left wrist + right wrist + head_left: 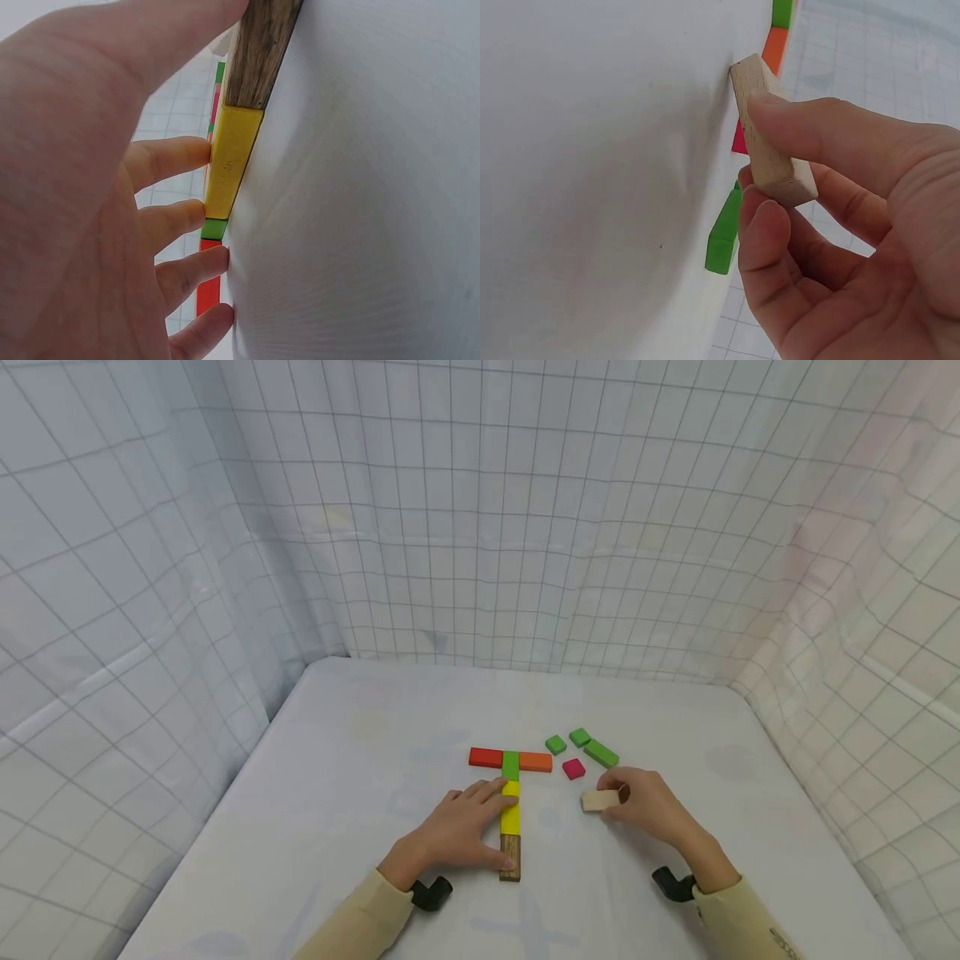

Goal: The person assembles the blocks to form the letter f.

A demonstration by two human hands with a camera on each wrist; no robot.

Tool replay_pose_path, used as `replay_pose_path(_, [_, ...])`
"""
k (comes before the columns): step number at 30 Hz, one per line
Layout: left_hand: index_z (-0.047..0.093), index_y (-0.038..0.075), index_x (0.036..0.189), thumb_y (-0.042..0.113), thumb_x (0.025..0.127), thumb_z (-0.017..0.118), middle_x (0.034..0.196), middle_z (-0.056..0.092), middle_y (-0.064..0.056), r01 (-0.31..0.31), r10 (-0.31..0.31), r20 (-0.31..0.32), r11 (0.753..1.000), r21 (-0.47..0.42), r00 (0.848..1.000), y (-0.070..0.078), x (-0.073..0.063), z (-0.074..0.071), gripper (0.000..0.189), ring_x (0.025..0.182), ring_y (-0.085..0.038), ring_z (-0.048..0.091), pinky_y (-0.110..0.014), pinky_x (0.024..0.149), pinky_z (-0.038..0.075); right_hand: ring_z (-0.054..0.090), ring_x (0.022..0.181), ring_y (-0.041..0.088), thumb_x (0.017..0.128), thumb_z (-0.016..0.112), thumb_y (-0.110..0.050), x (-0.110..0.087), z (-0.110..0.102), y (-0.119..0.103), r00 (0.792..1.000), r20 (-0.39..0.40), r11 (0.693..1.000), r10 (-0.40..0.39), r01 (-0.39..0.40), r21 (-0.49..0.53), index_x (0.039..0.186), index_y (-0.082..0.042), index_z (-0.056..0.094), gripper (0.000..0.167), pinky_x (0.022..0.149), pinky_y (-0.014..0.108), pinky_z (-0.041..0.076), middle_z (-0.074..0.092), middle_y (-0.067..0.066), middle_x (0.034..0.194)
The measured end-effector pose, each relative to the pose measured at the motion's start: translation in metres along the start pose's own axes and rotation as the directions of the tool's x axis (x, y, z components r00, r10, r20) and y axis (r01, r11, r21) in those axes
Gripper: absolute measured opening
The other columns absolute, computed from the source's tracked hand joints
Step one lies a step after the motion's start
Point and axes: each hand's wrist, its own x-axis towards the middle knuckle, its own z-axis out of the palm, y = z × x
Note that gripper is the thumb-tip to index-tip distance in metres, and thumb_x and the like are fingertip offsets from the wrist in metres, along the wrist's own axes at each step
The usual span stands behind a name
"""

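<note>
My left hand (pixel 461 831) lies over a T-shaped row of wooden blocks, fingers spread and nearly straight. Its thumb touches the dark brown block (pixel 510 845) at the near end, and its fingertips reach the yellow part (pixel 510 820) of the stem. Beyond that lies a green block (pixel 511 765), flanked by a red block (pixel 486 757) and an orange block (pixel 536 762). To the right, my right hand (pixel 647 803) pinches a pale plain wooden block (pixel 769 161) between thumb and fingers. In the right wrist view that block looks tilted; whether it touches the table I cannot tell.
Beyond the right hand lie a long green block (pixel 602 752), two small green blocks (pixel 556 744) and a small crimson block (pixel 573 768). White cloth covers the table (pixel 360 793). Grid-patterned curtains (pixel 480 527) enclose it at the back and both sides.
</note>
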Motion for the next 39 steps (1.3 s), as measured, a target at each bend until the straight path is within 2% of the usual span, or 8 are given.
replay_pose_path(5, [0.042, 0.03, 0.153, 0.073, 0.079, 0.068, 0.166, 0.021, 0.003, 0.006, -0.006, 0.001, 1.0, -0.002, 1.0, 0.002, 0.0, -0.003, 0.089, 0.149, -0.023, 0.023, -0.058, 0.109, 0.03, 0.052, 0.079, 0.019, 0.08, 0.085, -0.01, 0.002, -0.002, -0.001, 1.0, -0.006, 1.0, 0.008, -0.008, 0.021, 0.103, -0.019, 0.07, 0.028, 0.065, 0.031, 0.047, 0.058, -0.002, 0.082])
replay_pose_path(10, [0.041, 0.031, 0.154, 0.074, 0.08, 0.067, 0.166, 0.02, 0.003, 0.004, -0.004, 0.003, 1.0, 0.009, 1.0, 0.002, 0.002, -0.005, 0.09, 0.149, -0.022, 0.023, -0.058, 0.11, 0.03, 0.054, 0.08, 0.019, 0.08, 0.083, -0.008, 0.006, -0.004, 0.001, 0.999, -0.029, 0.999, -0.016, 0.017, 0.039, 0.105, -0.019, 0.071, 0.029, 0.067, 0.03, 0.048, 0.058, -0.001, 0.083])
replay_pose_path(17, [0.042, 0.03, 0.154, 0.072, 0.08, 0.069, 0.166, 0.021, 0.002, 0.013, -0.013, 0.012, 1.0, -0.016, 1.0, 0.003, 0.001, -0.006, 0.089, 0.149, -0.023, 0.023, -0.059, 0.11, 0.029, 0.063, 0.087, 0.016, 0.083, 0.08, -0.006, 0.009, -0.006, -0.002, 0.998, -0.037, 0.994, -0.048, 0.052, 0.099, 0.11, -0.017, 0.073, 0.03, 0.076, 0.031, 0.054, 0.068, -0.001, 0.1])
replay_pose_path(23, [0.043, 0.029, 0.153, 0.072, 0.079, 0.07, 0.166, 0.022, 0.001, 0.013, -0.012, 0.019, 0.999, -0.03, 1.0, 0.003, 0.0, -0.005, 0.09, 0.149, -0.023, 0.024, -0.06, 0.109, 0.03, 0.067, 0.093, 0.018, 0.086, 0.077, -0.005, 0.013, -0.006, -0.004, 0.998, -0.039, 0.988, -0.055, 0.06, 0.146, 0.113, -0.014, 0.074, 0.028, 0.077, 0.032, 0.056, 0.069, 0.003, 0.113])
replay_pose_path(32, [0.042, 0.03, 0.153, 0.074, 0.079, 0.068, 0.166, 0.021, 0.001, 0.008, -0.008, 0.013, 1.0, -0.023, 1.0, 0.001, 0.0, -0.002, 0.09, 0.149, -0.023, 0.023, -0.06, 0.109, 0.03, 0.07, 0.096, 0.022, 0.089, 0.075, -0.007, 0.025, -0.008, -0.017, 0.995, -0.085, 0.988, -0.043, 0.055, 0.146, 0.115, -0.015, 0.075, 0.028, 0.079, 0.037, 0.058, 0.068, 0.003, 0.12])
replay_pose_path(39, [0.043, 0.029, 0.153, 0.074, 0.079, 0.068, 0.166, 0.021, 0.0, -0.005, 0.005, 0.011, 0.999, -0.035, 1.0, 0.0, 0.0, -0.003, 0.09, 0.149, -0.025, 0.024, -0.061, 0.108, 0.03, 0.07, 0.098, 0.023, 0.089, 0.074, -0.007, 0.033, -0.008, -0.025, 0.987, -0.134, 0.984, -0.088, 0.108, 0.143, 0.118, -0.023, 0.073, 0.032, 0.078, 0.035, 0.058, 0.068, 0.002, 0.123])
